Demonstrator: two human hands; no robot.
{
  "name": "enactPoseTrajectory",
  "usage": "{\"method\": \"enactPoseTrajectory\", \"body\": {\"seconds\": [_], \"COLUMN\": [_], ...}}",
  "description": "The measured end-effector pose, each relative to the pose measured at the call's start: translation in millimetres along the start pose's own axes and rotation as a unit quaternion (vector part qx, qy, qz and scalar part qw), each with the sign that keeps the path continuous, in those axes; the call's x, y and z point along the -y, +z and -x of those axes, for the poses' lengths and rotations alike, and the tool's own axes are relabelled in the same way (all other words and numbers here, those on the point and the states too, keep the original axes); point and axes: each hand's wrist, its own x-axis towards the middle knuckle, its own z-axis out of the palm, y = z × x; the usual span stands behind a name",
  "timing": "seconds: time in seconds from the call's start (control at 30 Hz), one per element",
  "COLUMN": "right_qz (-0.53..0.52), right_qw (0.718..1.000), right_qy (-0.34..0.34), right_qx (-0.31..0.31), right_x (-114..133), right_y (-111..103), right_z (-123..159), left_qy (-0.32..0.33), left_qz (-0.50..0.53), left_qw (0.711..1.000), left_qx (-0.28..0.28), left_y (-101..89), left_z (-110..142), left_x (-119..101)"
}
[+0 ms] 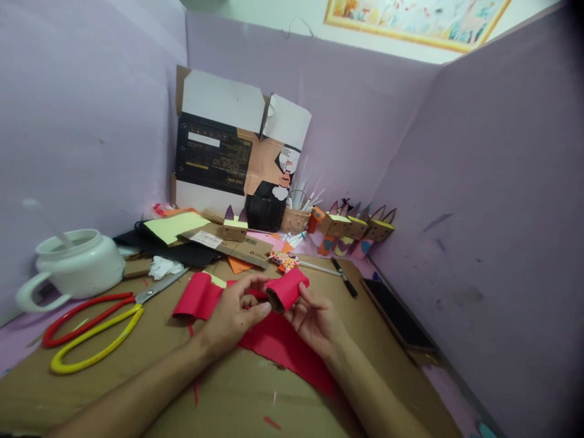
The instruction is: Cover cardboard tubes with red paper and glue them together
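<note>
Right hand (318,321) pinching short red-paper-wrapped cardboard tube (289,289); left hand (233,313) half curling beside tube's open end, hold unclear. Tube staying right of metal scissors with red-and-yellow handles (142,296).

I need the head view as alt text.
The right hand holds a red tube, the left hand at its open end, over red paper on cardboard. Scissors and a white pot sit to the left; eared figures stand behind.

The right hand (319,322) grips a short red tube (289,288), the left hand (237,313) close by its open end, above a red sheet (292,350) lying on brown cardboard (159,331), with a curved red piece (198,297), scissors (139,302) and a white mug (86,267) to the left.
</note>
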Motion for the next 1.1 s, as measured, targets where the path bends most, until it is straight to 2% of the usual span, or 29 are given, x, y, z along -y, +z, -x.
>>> {"method": "enactPoseTrajectory", "body": {"seconds": [0.17,0.27,0.37,0.47,0.53,0.73,0.83,0.93,1.1], "right_qz": [0.057,0.093,0.139,0.227,0.298,0.427,0.467,0.465,0.406], "right_qw": [0.997,0.993,0.987,0.949,0.913,0.845,0.825,0.833,0.881], "right_qy": [-0.04,-0.037,-0.084,-0.2,-0.248,-0.3,-0.298,-0.274,-0.215], "right_qx": [0.041,0.06,0.013,-0.089,-0.124,-0.114,-0.112,-0.124,-0.109], "right_x": [-7,-9,-5,5,13,16,11,8,9], "right_y": [11,14,9,-1,-6,-1,1,0,1], "right_z": [8,11,8,2,0,3,4,4,5], "left_qy": [-0.018,-0.014,0.003,0.027,0.043,0.084,0.107,0.121,0.116], "left_qz": [0.007,-0.015,-0.04,-0.066,-0.089,-0.18,-0.222,-0.247,-0.254], "left_qw": [0.999,0.997,0.995,0.992,0.99,0.974,0.964,0.957,0.955], "left_qx": [-0.036,-0.068,-0.094,-0.101,-0.102,-0.107,-0.103,-0.097,-0.099], "left_y": [3.4,1.2,-4.4,-9.2,-10.5,-11.4,-12.4,-13.5,-15.9], "left_z": [-4,-7,-10,-10,-9,-4,-2,-2,-4], "left_x": [2,7,11,10,8,10,12,14,19]}}
